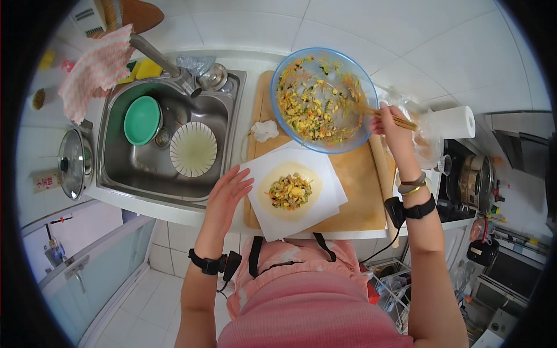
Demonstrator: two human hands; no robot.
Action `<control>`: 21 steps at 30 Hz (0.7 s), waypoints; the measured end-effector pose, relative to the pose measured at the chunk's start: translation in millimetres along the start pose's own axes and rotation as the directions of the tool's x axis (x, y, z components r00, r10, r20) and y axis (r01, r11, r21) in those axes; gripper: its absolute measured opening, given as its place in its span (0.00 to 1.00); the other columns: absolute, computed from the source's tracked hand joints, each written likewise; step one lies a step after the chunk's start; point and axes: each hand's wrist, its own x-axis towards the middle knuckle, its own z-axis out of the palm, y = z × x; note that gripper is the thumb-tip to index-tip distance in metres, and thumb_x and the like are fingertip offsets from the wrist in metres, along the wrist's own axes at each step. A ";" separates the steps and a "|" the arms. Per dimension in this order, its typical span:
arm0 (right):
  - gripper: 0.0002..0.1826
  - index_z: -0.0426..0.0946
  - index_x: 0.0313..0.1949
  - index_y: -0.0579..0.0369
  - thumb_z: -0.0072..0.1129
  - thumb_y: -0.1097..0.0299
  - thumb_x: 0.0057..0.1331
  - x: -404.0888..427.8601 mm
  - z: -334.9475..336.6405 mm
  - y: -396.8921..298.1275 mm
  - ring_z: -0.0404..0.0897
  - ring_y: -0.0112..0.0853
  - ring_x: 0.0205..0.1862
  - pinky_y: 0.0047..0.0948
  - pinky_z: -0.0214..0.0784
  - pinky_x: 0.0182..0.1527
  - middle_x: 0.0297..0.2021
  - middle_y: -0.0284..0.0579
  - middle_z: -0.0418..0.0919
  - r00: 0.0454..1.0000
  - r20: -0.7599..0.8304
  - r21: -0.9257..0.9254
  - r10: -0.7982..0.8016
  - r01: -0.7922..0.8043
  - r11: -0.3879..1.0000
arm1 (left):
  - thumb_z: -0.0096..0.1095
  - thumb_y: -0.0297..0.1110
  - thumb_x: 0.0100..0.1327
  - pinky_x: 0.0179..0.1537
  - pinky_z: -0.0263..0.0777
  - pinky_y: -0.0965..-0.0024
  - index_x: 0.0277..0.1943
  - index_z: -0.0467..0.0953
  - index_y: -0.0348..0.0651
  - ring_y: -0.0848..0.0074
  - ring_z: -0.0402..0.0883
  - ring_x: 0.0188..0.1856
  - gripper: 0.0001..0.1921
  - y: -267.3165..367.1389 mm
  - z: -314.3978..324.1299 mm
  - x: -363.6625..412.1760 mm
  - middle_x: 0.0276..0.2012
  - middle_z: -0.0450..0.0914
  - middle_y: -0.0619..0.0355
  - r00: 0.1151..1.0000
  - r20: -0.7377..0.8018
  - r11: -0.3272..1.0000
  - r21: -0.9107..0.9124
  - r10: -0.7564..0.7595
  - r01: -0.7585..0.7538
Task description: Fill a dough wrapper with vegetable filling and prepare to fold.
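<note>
My right hand point(391, 126) grips a pair of wooden chopsticks point(402, 121), their tips in the filling at the right side of a large clear bowl point(375, 93). Chopped egg, carrot and greens point(307, 108) cover much of the bowl's bottom. In front of the bowl a thin round of dough point(313, 195) lies on white paper sheets point(333, 187), a mound of the same filling point(290, 192) at its middle. My left hand point(228, 195), empty with fingers spread, is beside the paper's left edge. Under the bowl and paper is a wooden board point(361, 209).
Left is a steel sink point(130, 169) holding a green bowl point(142, 120) and a ridged plate point(193, 149). A rolling pin point(383, 182) lies along the board's right side. Crumpled tissue point(264, 130) sits beside the bowl. Farther right are a paper towel roll point(452, 122) and a pot point(476, 182) on the stove.
</note>
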 end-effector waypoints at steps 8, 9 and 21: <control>0.18 0.70 0.37 0.64 0.45 0.57 0.68 9.1 22.3 -2.9 0.79 0.31 0.21 0.23 0.74 0.25 0.23 0.48 0.78 0.932 0.206 0.097 0.299 -0.324 0.941 | 0.45 0.29 0.65 0.57 0.66 0.66 0.61 0.59 0.29 0.62 0.73 0.54 0.22 -1.9 -7.5 -1.0 0.57 0.67 0.41 0.994 -0.112 0.998 -0.068 0.007 -0.015; 0.18 0.70 0.37 0.64 0.45 0.57 0.68 10.7 25.1 -3.2 0.79 0.31 0.21 0.23 0.74 0.25 0.23 0.48 0.78 0.930 0.213 0.096 0.299 -0.324 0.941 | 0.45 0.29 0.65 0.57 0.66 0.66 0.61 0.59 0.29 0.62 0.73 0.54 0.22 -2.7 -7.2 -0.1 0.57 0.67 0.41 0.993 -0.119 0.997 -0.069 0.010 -0.018; 0.17 0.72 0.36 0.63 0.48 0.58 0.67 13.4 20.8 -0.1 0.79 0.29 0.22 0.19 0.74 0.25 0.24 0.47 0.78 0.851 0.338 0.092 0.402 -0.455 0.886 | 0.43 0.28 0.66 0.58 0.65 0.65 0.61 0.58 0.28 0.62 0.72 0.56 0.22 4.1 13.5 13.7 0.57 0.67 0.40 0.998 -0.060 0.999 -0.039 0.000 -0.002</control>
